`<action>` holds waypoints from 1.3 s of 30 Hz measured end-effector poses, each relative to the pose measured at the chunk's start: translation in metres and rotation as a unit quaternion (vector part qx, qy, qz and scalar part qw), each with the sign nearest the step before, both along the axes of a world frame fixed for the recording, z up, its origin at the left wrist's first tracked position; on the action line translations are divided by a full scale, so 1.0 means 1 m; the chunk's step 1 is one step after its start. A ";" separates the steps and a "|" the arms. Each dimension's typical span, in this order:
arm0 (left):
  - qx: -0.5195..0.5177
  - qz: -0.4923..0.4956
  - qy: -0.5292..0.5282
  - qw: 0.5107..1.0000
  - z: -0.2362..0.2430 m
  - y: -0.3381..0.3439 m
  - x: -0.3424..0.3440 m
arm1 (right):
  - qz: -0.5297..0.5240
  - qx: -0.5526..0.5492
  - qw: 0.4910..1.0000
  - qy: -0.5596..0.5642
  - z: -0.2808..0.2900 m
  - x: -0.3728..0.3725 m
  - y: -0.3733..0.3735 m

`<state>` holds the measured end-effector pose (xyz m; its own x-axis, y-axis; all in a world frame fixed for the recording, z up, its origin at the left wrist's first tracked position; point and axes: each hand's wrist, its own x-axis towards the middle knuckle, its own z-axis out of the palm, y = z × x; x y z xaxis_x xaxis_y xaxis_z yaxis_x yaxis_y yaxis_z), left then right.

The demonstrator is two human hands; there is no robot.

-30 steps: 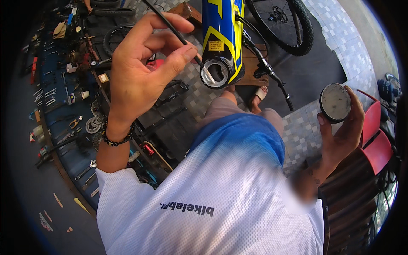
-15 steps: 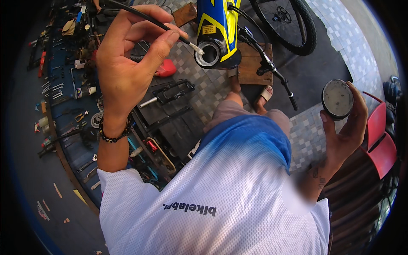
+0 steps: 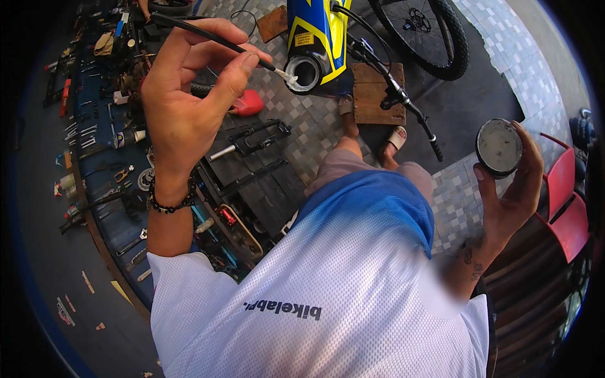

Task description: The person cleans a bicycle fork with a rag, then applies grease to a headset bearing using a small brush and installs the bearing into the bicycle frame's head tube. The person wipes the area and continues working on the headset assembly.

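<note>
My left hand (image 3: 189, 104) pinches a thin black brush (image 3: 208, 36) between thumb and fingers. Its pale bristles touch the left rim of the round opening in a blue, yellow and black bicycle frame (image 3: 334, 47); whitish paste coats both the bristles and part of that rim. Out to the right, my right hand (image 3: 513, 189) grips a round, shallow dark tin (image 3: 499, 148) by its edge, tilted so that the greyish paste inside shows. The tin is well apart from the frame.
A handlebar (image 3: 413, 110) hangs by cables beside the frame, near a wheel (image 3: 435, 41) and a wooden block (image 3: 377, 94). A suspension fork (image 3: 255, 138) lies below my left hand. Many tools line the bench (image 3: 113, 217) at left. Red chairs (image 3: 561, 201) stand at right.
The brush tip has shifted slightly left and down along the rim, and the frame appears a little lower left in view. My right hand and the tin have hardly moved.
</note>
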<state>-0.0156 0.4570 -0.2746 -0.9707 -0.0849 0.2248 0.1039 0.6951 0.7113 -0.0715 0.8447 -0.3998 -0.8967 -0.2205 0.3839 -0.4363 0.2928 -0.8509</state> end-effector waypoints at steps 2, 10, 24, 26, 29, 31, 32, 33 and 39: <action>0.018 0.002 -0.019 1.000 -0.001 0.000 0.001 | -0.001 0.009 1.000 0.008 0.000 0.001 0.000; -0.030 0.006 -0.007 1.000 -0.002 -0.007 -0.006 | -0.005 0.008 1.000 0.009 -0.001 0.003 0.000; -0.151 -0.098 0.059 0.982 0.002 0.001 -0.001 | -0.004 0.006 1.000 0.001 -0.001 0.003 0.001; -0.121 -0.113 0.094 0.982 -0.002 0.000 -0.003 | -0.005 0.011 1.000 0.005 -0.002 0.003 0.002; -0.106 -0.116 0.109 0.982 -0.004 -0.002 -0.004 | -0.003 0.007 1.000 0.005 -0.003 0.002 0.003; -0.110 -0.104 0.103 0.983 -0.003 -0.003 -0.002 | 0.000 0.004 1.000 0.005 -0.004 0.002 0.003; -0.113 -0.094 0.100 0.984 -0.003 -0.003 0.000 | 0.001 0.002 1.000 0.005 -0.004 0.002 0.004; -0.116 -0.084 0.089 0.986 -0.002 -0.003 0.001 | 0.006 -0.004 1.000 0.004 -0.004 0.002 0.003; -0.159 -0.103 0.061 0.980 0.005 -0.001 0.007 | 0.010 0.006 1.000 0.012 -0.001 0.002 0.001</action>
